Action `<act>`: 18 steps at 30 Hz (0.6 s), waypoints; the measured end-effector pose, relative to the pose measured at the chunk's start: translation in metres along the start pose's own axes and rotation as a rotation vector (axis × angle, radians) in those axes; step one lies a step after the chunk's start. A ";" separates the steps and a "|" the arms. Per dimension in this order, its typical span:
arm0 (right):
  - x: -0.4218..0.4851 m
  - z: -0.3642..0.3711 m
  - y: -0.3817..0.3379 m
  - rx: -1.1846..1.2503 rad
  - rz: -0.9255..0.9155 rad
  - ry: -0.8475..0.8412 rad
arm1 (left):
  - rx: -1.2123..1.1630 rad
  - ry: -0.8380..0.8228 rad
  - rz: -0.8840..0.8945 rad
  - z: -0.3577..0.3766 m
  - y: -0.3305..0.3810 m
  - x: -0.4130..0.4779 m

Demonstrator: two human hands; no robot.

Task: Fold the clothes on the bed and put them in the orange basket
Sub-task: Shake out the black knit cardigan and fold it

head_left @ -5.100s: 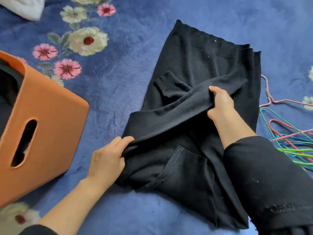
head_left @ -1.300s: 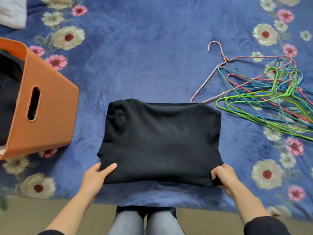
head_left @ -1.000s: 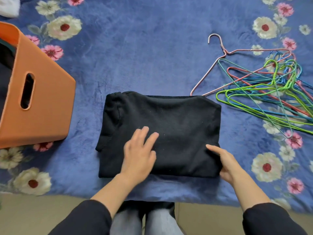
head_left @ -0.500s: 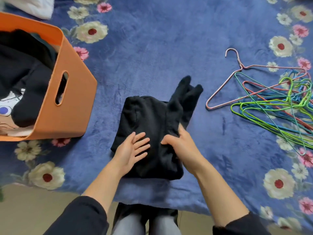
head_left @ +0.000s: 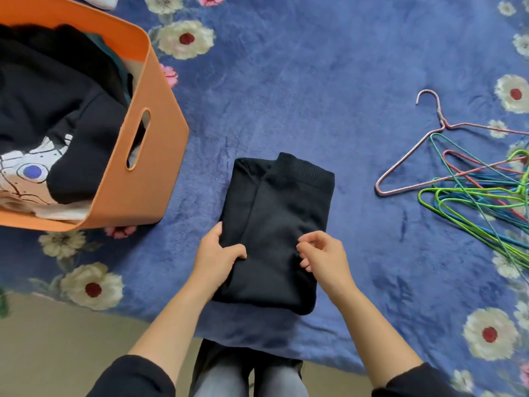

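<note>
Head view: the folded black knit sweater (head_left: 280,224) lies on the blue floral fleece blanket (head_left: 286,96) near its front edge, just right of the orange plastic basket (head_left: 148,173). Your left hand (head_left: 217,259) grips the bundle's left edge, thumb on top. Your right hand (head_left: 323,259) sits loosely curled over the right side; can't tell if it pinches cloth. Get right fingers under too, lift level w/ both so folds hold, & lay it flat on the clothes in the basket. The coloured wire hangers (head_left: 472,193) are well apart.

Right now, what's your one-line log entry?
black sweater: folded | left hand: grips its edge | right hand: loosely curled above | orange basket: at left
</note>
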State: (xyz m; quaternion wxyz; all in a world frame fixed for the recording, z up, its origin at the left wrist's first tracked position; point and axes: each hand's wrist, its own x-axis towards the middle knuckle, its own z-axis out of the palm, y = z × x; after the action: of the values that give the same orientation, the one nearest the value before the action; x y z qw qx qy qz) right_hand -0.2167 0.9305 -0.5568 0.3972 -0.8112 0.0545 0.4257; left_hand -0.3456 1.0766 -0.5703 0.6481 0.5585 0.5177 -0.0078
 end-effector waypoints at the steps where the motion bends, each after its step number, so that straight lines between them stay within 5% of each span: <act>1: 0.004 -0.004 0.003 -0.030 -0.006 0.095 | 0.052 0.050 0.019 -0.003 -0.005 0.002; 4: 0.019 -0.011 0.011 -0.117 0.055 0.210 | 0.275 0.160 -0.003 -0.011 -0.030 0.002; 7: 0.032 -0.012 0.005 0.077 0.139 0.110 | 0.415 0.277 -0.060 -0.013 -0.048 -0.003; 12: 0.045 -0.012 -0.002 0.191 0.180 -0.053 | 0.208 -0.050 -0.295 -0.017 -0.046 -0.011; 18: 0.025 -0.042 0.008 0.517 0.158 -0.381 | 0.184 -0.084 0.004 -0.038 0.032 -0.009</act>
State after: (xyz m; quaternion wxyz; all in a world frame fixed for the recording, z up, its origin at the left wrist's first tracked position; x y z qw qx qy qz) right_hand -0.1765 0.9024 -0.5664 0.5587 -0.5827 0.1481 0.5713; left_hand -0.3564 1.1107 -0.5353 0.6151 0.6160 0.4859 -0.0774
